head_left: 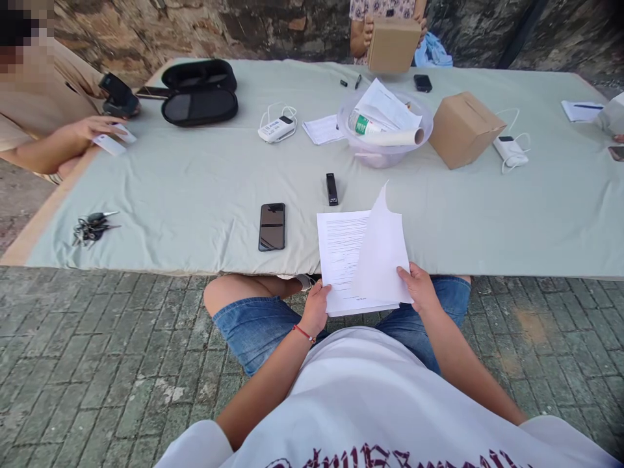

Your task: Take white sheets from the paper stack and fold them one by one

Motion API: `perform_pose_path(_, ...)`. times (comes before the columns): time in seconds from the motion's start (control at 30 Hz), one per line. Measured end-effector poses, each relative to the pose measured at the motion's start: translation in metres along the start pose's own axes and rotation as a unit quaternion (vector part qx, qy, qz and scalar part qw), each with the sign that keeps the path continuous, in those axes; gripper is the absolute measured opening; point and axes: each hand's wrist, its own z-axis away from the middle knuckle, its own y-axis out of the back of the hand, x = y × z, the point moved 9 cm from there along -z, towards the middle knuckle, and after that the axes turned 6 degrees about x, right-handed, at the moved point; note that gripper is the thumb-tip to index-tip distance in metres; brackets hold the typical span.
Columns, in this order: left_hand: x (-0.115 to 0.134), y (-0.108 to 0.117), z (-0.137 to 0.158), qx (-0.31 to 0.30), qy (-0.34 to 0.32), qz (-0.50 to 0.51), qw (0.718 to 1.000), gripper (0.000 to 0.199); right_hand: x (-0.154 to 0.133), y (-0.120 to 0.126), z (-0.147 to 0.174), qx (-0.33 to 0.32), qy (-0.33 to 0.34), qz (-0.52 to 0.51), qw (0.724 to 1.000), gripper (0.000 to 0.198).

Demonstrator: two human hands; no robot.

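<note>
A few printed sheets of paper (341, 250) are held between my two hands, over my lap and the table's near edge. My left hand (318, 304) pinches their lower left corner, thumb on top. At the lower right, my right hand (418, 286) grips the sheets with its thumb over a top page (383, 253) that is curled up and leans across the print. Just beyond the papers lies a small black stapler-like device (332, 189). A black smartphone (272, 227) rests flat on the cloth to their left.
On the cloth-covered table (195, 195) are keys (92, 227), a black case (199, 97), a white corded device (277, 129), a plastic basin (385, 153) holding papers and a roll, and a cardboard box (463, 130). People sit left and opposite; one holds another box (394, 45).
</note>
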Motion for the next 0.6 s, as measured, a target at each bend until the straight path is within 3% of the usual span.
perform_pose_path(0.23, -0.001, 0.010, 0.001, 0.024, 0.004, 0.009, 1.000, 0.039, -0.011, -0.015, -0.002, -0.008, 0.087, 0.149, 0.985, 0.031)
perform_pose_path(0.43, -0.003, 0.011, -0.001, 0.031, -0.008, -0.005, 0.999, 0.018, -0.012, -0.019, 0.001, -0.016, 0.137, 0.233, 0.963, 0.030)
perform_pose_path(0.6, -0.009, 0.018, -0.004, 0.066, 0.021, 0.045, 0.997, 0.034, -0.013, -0.024, 0.006, -0.025, 0.169, 0.287, 0.943, 0.032)
